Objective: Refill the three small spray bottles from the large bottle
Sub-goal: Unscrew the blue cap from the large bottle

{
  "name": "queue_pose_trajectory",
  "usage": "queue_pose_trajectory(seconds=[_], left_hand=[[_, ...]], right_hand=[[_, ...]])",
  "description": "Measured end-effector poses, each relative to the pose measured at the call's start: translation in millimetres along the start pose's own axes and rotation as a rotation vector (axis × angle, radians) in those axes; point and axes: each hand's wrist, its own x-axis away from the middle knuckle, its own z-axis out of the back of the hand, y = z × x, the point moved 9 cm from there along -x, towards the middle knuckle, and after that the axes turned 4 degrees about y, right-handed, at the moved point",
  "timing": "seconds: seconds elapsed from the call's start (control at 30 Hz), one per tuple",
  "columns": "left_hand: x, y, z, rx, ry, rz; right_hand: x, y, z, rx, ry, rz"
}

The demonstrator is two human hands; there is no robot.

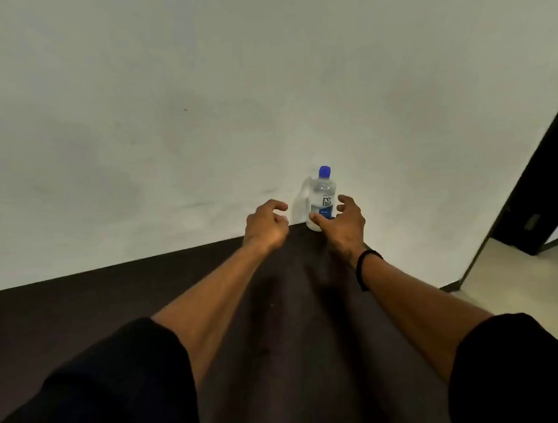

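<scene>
A large clear bottle (321, 193) with a blue cap and a white and blue label stands upright at the far edge of the dark table (147, 297), against the pale wall. My right hand (343, 223) is spread around its lower right side, thumb in front of the base, fingers loosely curved and not closed on it. To the bottle's left hovers my left hand (265, 226), fingers loosely curled, holding nothing and apart from the bottle. No small spray bottles are in view.
A pale wall (202, 102) rises right behind the table. At the right the table ends beside a dark door frame (532, 184) and a light floor (514, 284). A black band circles my right wrist.
</scene>
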Motion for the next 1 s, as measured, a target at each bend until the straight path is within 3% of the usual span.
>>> queue_pose_trajectory(seconds=[0.23, 0.53, 0.7, 1.0], left_hand=[[-61, 10, -38, -0.056, -0.048, -0.041], [-64, 18, -37, -0.040, -0.035, -0.054], [-30, 24, -21, 0.006, -0.029, -0.030], [88, -8, 16, 0.403, 0.005, 0.162]], right_hand=[[-44, 15, -23, -0.058, -0.046, 0.016], [-47, 14, -18, -0.019, 0.009, 0.075], [-14, -3, -10, -0.072, -0.011, 0.097], [104, -19, 8, -0.213, -0.079, 0.079]])
